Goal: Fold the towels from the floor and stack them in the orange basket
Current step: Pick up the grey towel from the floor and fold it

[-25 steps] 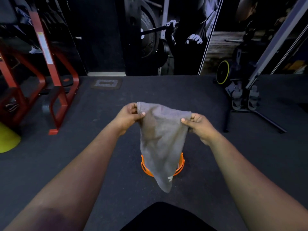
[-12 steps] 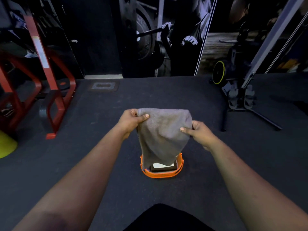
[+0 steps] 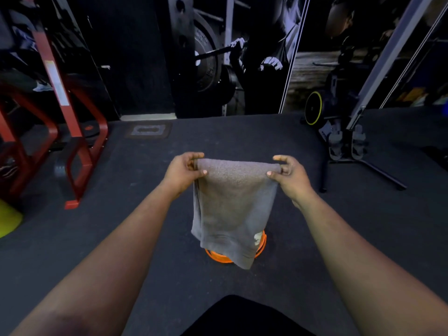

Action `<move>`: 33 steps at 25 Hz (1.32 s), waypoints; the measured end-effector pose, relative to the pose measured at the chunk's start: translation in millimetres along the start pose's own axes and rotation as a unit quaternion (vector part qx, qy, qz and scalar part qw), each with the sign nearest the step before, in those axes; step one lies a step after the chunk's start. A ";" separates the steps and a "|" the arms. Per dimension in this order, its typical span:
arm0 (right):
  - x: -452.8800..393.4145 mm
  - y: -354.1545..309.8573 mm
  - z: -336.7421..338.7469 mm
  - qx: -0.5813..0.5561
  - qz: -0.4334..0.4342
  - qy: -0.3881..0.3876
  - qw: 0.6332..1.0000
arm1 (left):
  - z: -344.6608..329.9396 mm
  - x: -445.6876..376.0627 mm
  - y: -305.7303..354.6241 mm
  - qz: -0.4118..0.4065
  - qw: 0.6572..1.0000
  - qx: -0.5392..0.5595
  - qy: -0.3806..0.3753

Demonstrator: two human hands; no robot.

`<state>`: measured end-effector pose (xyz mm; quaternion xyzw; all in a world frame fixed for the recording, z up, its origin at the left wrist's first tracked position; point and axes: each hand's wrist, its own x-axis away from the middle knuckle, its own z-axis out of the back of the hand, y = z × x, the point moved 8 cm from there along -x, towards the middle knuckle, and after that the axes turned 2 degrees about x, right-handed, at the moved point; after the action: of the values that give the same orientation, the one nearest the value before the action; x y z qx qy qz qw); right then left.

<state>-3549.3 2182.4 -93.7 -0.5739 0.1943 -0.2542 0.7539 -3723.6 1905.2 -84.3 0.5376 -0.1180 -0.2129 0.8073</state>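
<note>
A grey towel (image 3: 234, 207) hangs folded over in the air in front of me, its top fold stretched level between both hands. My left hand (image 3: 181, 173) pinches the top left corner and my right hand (image 3: 289, 175) pinches the top right corner. Below the towel, on the dark floor, stands the orange basket (image 3: 261, 246). The hanging cloth hides most of the basket, so only parts of its rim show and its contents are hidden.
A red metal rack (image 3: 72, 141) stands on the left, with a yellow cone (image 3: 7, 221) at the left edge. A black stand with a yellow-rimmed wheel (image 3: 344, 132) is at the right. Dark rubber floor (image 3: 121, 238) surrounds the basket.
The towel went from a drooping bunch to a flat fold pulled taut. Both hands spread apart along its top edge, and it now covers the basket's inside that showed half a second ago.
</note>
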 end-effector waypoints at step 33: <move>46.9 35.4 -30.7 -0.123 -0.003 -0.089 0.988 | -8.5 7.3 84.5 -0.044 0.913 0.402 -0.045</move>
<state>-3524.3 2138.0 -136.1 -0.6828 0.1549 -0.1787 0.6913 -3695.3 1936.7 -10.3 0.8116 -0.2058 -0.2065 0.5063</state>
